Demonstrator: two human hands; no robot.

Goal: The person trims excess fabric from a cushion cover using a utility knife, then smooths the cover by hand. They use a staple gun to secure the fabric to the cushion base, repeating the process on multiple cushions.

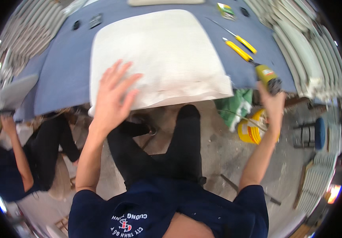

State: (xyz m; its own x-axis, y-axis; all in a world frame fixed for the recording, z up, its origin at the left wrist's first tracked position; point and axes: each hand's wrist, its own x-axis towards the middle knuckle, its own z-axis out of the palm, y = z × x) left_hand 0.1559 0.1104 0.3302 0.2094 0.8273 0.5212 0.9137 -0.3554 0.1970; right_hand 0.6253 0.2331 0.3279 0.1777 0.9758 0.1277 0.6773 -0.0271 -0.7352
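Note:
A padded seat panel (pixel 159 51) in white fabric lies on the blue-covered table, its near edge overhanging the front. Loose fabric bunches along that near edge. Spread fingers of my left hand (pixel 115 93) rest on or just over the panel's near left part; the hand is open. To the right, beyond the panel's corner, my right hand (pixel 273 105) is closed around an olive-green air staple gun (pixel 267 75) with a black cap. The grip itself is mostly hidden by the hand. A thin hose (pixel 240 115) runs toward that hand.
A yellow-handled screwdriver (pixel 245 43) and yellow-handled pliers (pixel 238 50) lie right of the panel, near a small green-yellow box (pixel 226 11). Pale panels (pixel 303 47) stack at both sides. A yellow bucket (pixel 252 129) stands below; another person (pixel 18 158) works at left.

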